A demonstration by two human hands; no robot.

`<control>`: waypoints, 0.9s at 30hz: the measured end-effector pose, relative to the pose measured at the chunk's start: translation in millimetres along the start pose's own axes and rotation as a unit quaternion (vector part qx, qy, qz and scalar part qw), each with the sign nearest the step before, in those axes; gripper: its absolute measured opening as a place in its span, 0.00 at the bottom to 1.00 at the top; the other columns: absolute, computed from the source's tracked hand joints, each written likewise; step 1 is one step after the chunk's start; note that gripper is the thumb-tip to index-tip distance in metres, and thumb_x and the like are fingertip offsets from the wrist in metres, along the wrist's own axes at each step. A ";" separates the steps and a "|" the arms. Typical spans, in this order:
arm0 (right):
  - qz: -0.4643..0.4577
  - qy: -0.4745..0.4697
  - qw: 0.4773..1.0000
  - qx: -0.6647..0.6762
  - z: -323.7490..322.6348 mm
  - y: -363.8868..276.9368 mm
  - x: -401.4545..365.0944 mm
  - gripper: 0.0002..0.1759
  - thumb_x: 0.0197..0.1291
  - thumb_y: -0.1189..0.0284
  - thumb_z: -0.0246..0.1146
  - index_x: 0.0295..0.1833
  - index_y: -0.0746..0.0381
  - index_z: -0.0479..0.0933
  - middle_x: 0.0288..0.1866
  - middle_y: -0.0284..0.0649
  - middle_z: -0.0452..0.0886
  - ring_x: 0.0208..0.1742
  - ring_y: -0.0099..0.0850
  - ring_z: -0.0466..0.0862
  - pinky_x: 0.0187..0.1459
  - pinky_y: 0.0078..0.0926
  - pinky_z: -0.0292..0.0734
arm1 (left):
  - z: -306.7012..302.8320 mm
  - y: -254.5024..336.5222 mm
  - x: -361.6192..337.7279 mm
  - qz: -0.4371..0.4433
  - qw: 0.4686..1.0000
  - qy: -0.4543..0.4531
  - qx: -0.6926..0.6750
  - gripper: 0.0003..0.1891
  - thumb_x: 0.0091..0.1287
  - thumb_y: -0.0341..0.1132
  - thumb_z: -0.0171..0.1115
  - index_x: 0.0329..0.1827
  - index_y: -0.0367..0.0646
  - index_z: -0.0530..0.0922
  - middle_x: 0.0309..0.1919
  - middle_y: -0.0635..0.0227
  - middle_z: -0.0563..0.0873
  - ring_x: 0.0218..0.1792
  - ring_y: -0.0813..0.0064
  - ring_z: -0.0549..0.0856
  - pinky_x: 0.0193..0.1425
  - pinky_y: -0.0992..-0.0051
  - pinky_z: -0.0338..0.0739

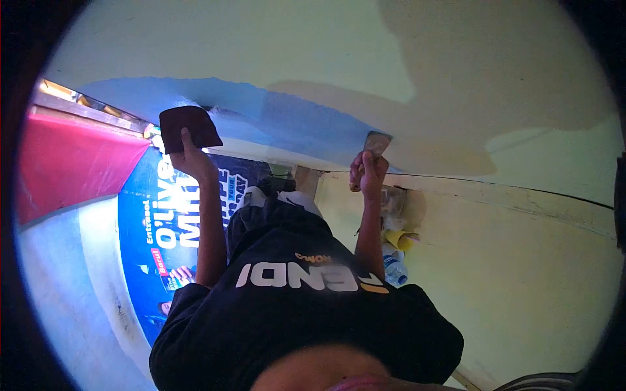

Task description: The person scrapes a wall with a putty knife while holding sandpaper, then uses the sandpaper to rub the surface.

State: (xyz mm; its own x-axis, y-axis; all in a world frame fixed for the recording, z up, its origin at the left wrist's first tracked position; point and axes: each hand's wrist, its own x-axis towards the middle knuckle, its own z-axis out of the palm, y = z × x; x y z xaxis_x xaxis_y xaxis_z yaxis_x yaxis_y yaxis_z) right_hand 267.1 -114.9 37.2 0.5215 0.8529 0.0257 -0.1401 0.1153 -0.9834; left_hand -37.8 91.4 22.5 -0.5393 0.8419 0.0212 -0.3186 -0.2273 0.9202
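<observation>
Closest, a black T-shirt point(306, 319) with white lettering; beyond it, both bare forearms point(211, 228), stretched ahead. Holds up in the left hand point(190, 161) a thin, dark-brown, roughly square plate point(197, 124), pinched with the thumb flat on the near face and the fingers hidden behind. Grips in the right hand point(369, 171), curled tight into a fist, a flat, broad-bladed scraper point(377, 142): handle end poking out below the fist, blade beyond it, long axis pointing ahead and leaning a little rightward. Well apart, plate and scraper, with the plate out to the left of the blade at much the same reach. Past both, a long pale-blue patch point(261, 114) with a ragged upper edge, running sideways across a cream-coloured wall point(313, 39): plate before its left part, blade at its right end, so right hand nearer that end. Contact between blade and wall: cannot tell. Farther down, off to the left, a blue printed banner point(140, 228) with white letters; past the right forearm, a clear plastic bottle point(394, 268) beside a curled yellow sheet point(399, 241).
</observation>
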 end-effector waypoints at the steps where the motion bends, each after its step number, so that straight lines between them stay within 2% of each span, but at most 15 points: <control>1: -0.004 0.014 1.000 0.007 2.5 -2.1 -2.5 0.22 0.69 0.60 0.57 0.25 0.62 0.70 0.15 0.36 0.71 0.12 0.22 0.70 0.14 0.22 0.66 | -0.4 1.6 1.0 0.001 1.000 -0.002 -0.003 0.20 0.64 0.26 0.63 0.60 0.33 0.74 0.52 0.58 0.83 0.47 0.67 0.84 0.52 0.68 0.81; 5: 0.003 0.007 1.000 -0.018 -5.6 0.9 1.9 0.22 0.70 0.59 0.57 0.26 0.62 0.70 0.15 0.36 0.71 0.12 0.22 0.70 0.14 0.22 0.66 | -1.0 1.7 1.2 -0.019 1.000 0.005 -0.006 0.21 0.64 0.25 0.63 0.60 0.33 0.74 0.52 0.58 0.83 0.47 0.66 0.84 0.52 0.68 0.81; 8: 0.001 -0.015 1.000 -0.010 -5.8 0.0 0.0 0.22 0.70 0.58 0.56 0.27 0.62 0.70 0.16 0.37 0.71 0.13 0.23 0.70 0.14 0.23 0.67 | 1.7 4.8 -0.7 0.002 0.999 0.031 0.024 0.17 0.64 0.25 0.62 0.56 0.31 0.76 0.49 0.57 0.84 0.45 0.68 0.85 0.49 0.72 0.82; 17: -0.005 -0.004 1.000 0.004 -3.1 3.7 -2.9 0.21 0.71 0.60 0.55 0.28 0.63 0.70 0.16 0.37 0.72 0.13 0.24 0.71 0.13 0.23 0.68 | 4.1 -2.5 -8.6 0.000 1.000 0.003 -0.015 0.19 0.64 0.27 0.65 0.58 0.33 0.76 0.50 0.58 0.83 0.47 0.67 0.84 0.50 0.68 0.82; 23: 0.034 -0.016 0.999 0.020 -0.7 -0.7 -2.9 0.21 0.70 0.60 0.55 0.28 0.63 0.70 0.16 0.37 0.71 0.12 0.24 0.70 0.13 0.23 0.68 | 4.6 2.1 -12.4 -0.034 0.999 -0.008 0.001 0.16 0.65 0.26 0.63 0.55 0.31 0.78 0.47 0.57 0.85 0.45 0.68 0.85 0.50 0.72 0.82; 27: 0.022 -0.031 0.999 -0.004 -0.1 -5.4 1.6 0.21 0.70 0.60 0.55 0.27 0.63 0.70 0.15 0.37 0.71 0.12 0.24 0.70 0.13 0.23 0.67 | 1.4 -2.3 -10.8 -0.036 0.999 -0.009 0.012 0.14 0.65 0.26 0.62 0.52 0.30 0.79 0.45 0.58 0.86 0.43 0.70 0.85 0.48 0.72 0.81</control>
State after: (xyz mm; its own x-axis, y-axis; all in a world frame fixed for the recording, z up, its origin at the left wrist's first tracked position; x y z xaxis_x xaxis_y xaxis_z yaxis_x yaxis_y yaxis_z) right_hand 268.8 -114.2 42.6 0.4623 0.8867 -0.0070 -0.1551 0.0731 -0.9852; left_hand -30.2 83.6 20.7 -0.5018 0.8641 -0.0393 -0.3375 -0.1537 0.9287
